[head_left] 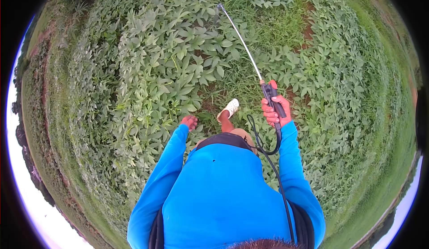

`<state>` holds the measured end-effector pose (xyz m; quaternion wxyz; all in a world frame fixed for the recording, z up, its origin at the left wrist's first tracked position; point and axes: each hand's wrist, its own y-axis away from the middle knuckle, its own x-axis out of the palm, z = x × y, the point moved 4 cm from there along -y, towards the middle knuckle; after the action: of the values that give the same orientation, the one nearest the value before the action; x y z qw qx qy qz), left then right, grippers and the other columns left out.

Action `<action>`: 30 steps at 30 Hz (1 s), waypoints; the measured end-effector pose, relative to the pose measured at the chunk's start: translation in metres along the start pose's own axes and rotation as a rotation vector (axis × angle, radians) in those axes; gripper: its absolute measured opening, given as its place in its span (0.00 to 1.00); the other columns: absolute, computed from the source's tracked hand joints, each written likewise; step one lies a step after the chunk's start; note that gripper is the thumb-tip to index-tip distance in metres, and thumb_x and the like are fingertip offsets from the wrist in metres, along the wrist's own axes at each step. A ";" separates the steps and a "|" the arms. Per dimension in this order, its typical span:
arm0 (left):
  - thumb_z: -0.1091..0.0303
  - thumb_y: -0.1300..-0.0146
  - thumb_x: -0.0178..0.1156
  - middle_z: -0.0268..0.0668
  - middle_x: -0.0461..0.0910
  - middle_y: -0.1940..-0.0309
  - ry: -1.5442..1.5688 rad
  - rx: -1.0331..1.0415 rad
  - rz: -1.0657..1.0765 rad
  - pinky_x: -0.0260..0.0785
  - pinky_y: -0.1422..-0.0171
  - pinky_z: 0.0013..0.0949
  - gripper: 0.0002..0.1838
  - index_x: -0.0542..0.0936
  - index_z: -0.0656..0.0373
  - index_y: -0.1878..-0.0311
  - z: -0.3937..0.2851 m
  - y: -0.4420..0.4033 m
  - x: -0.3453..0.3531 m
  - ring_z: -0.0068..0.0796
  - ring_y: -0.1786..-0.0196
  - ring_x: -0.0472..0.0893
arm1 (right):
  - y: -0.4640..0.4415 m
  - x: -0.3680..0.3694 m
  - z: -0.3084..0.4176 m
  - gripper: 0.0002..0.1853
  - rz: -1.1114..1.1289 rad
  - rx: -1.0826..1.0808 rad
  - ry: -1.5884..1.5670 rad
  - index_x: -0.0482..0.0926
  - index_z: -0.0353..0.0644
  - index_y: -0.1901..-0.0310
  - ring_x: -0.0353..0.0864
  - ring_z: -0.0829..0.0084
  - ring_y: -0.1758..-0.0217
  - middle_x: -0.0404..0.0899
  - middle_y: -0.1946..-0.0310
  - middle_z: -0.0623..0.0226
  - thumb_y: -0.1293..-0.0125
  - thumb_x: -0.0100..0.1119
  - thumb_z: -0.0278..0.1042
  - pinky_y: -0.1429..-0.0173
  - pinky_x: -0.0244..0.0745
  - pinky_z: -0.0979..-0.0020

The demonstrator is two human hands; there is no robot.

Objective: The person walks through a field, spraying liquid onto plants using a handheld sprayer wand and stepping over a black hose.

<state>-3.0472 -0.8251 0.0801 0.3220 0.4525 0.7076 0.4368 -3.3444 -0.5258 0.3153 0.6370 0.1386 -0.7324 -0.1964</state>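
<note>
My right hand (pixel 278 111) is wrapped round the dark handle of a spray wand (pixel 243 41). Its thin metal tube slants up and to the left, over the leafy plants, ending in a nozzle (pixel 220 7). A red part (pixel 272 84) sits at the top of the handle. From the handle's lower end a black hose (pixel 278 173) loops down along my right side. My left hand (pixel 190 122) hangs low beside my waist, fingers curled in, with nothing visible in it, close to the leaves.
Dense broad-leaved plants (pixel 147 70) spread ahead and to both sides. A grassy strip (pixel 281 21) with patches of reddish soil (pixel 308 21) runs between the rows. One white clog (pixel 232 107) shows on a foot among the plants. Dark straps (pixel 156 231) cross my shoulders.
</note>
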 end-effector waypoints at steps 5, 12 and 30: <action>0.50 0.33 0.48 0.29 0.75 0.75 -0.053 -0.065 0.053 0.62 0.76 0.31 0.17 0.76 0.53 0.56 0.025 -0.007 0.002 0.23 0.79 0.71 | 0.025 -0.003 -0.031 0.11 -0.432 -0.178 0.160 0.67 0.45 0.69 0.62 0.81 0.88 0.63 0.82 0.74 0.41 0.54 0.42 0.88 0.60 0.78; 0.52 0.33 0.49 0.31 0.75 0.76 -0.033 -0.085 0.069 0.59 0.80 0.28 0.16 0.76 0.56 0.58 0.017 -0.001 0.005 0.22 0.81 0.70 | 0.109 -0.019 -0.026 0.13 -0.426 -0.184 -0.190 0.70 0.41 0.68 0.63 0.77 0.88 0.65 0.82 0.71 0.40 0.52 0.44 0.89 0.61 0.75; 0.53 0.33 0.50 0.32 0.75 0.76 -0.082 0.022 -0.015 0.55 0.85 0.24 0.17 0.76 0.58 0.57 -0.096 -0.027 -0.015 0.19 0.84 0.69 | -0.009 -0.054 0.191 0.11 -0.296 -0.616 0.016 0.69 0.44 0.71 0.62 0.81 0.88 0.63 0.84 0.74 0.43 0.55 0.41 0.88 0.59 0.78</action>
<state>-3.1331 -0.8756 0.0961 0.3491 0.4680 0.7020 0.4079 -3.5258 -0.4880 0.2424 0.6190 0.0461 -0.6057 -0.4978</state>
